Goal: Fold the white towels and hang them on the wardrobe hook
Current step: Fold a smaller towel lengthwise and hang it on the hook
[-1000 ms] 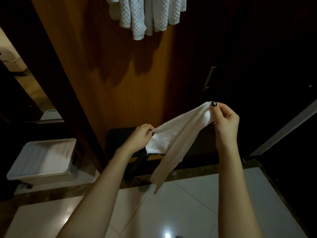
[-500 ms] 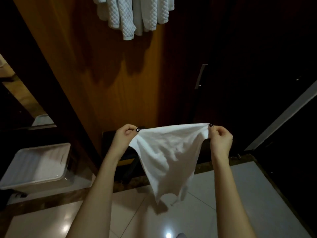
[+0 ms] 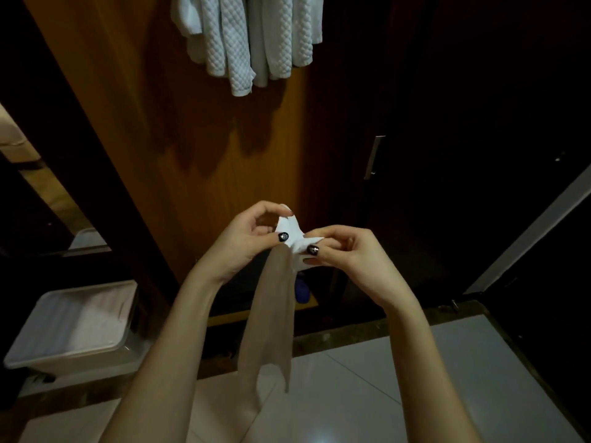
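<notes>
A thin white towel [image 3: 271,318] hangs folded in half in front of the wooden wardrobe panel [image 3: 179,148]. My left hand [image 3: 246,241] and my right hand [image 3: 348,257] are close together, each pinching a top corner of the towel between thumb and fingers. The rest of the cloth drops in a narrow strip toward the floor. Several white quilted towels [image 3: 249,36] hang at the top of the panel; the hook itself is hidden behind them.
A white lidded plastic bin [image 3: 76,324] stands on the floor at the left. A dark wardrobe door with a metal handle [image 3: 372,158] is on the right. Shiny white floor tiles [image 3: 431,378] lie below, and a small blue object [image 3: 302,290] sits low behind the towel.
My hands came together from wide apart, bringing the towel's two top corners together so the spread cloth now hangs doubled in a narrow strip. The view tilted up slightly.
</notes>
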The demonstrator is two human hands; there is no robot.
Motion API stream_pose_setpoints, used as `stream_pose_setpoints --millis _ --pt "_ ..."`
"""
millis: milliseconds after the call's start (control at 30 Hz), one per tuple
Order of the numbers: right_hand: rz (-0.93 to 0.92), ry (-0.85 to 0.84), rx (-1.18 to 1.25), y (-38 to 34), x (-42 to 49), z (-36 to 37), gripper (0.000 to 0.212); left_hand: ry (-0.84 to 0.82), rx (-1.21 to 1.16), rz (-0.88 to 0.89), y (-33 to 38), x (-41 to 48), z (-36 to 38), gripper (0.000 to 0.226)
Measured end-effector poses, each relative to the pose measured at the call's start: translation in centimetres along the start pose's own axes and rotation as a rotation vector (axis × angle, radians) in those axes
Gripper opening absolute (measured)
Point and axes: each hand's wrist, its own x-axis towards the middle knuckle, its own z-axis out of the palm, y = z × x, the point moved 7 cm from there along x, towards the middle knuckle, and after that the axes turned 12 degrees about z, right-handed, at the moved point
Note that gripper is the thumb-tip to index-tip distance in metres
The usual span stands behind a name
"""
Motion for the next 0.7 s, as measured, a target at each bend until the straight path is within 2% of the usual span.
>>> stream_pose_setpoints --millis 167,300,367,500,600,700 --pt "-0.124 0.105 -0.107 -1.6 1.0 1.2 0.011 -0.045 0.103 0.019 1.7 0.6 -1.0 0.045" --pt "-0.245 0.228 -0.285 -2.7 1.9 1.4 0.004 -0.044 0.102 0.037 2.5 0.7 -1.6 0.039" --pt "-0.253 0.207 -0.308 -2.9 2.5 1.8 0.005 -0.028 0.084 0.052 2.9 0.7 -1.9 0.035" --pt "-0.282 0.090 -0.097 -3.3 2.9 2.5 0.005 0.027 0.060 0.085 3.2 0.6 -2.6 0.027" --pt "-0.275 0.091 -0.080 -3.0 3.4 2.8 0.008 0.066 0.014 0.087 2.8 0.2 -2.9 0.022" --pt "-0.268 0.020 -0.015 -2.8 3.6 3.5 0.005 0.107 -0.047 0.075 2.1 -0.3 -3.3 0.020"
